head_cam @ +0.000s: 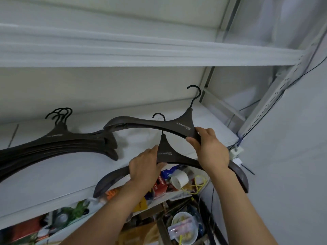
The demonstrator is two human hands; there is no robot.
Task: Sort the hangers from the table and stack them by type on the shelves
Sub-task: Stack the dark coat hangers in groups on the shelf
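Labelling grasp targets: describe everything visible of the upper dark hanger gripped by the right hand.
The upper dark broad-shouldered hanger looks like brown-black plastic, with a thin black hook at its neck and pale printed lettering below it. It is held over the white shelf, contact unclear, hook pointing away. The right hand grips it right of the neck, hiding that shoulder; its left tip reaches toward the stacked hangers. The hook of the second dark hanger crosses in front of it.

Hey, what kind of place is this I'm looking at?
Likely a storeroom or shop back room: white metal shelving, a stack of dark coat hangers on one shelf, and mixed clutter crammed on the shelf below.
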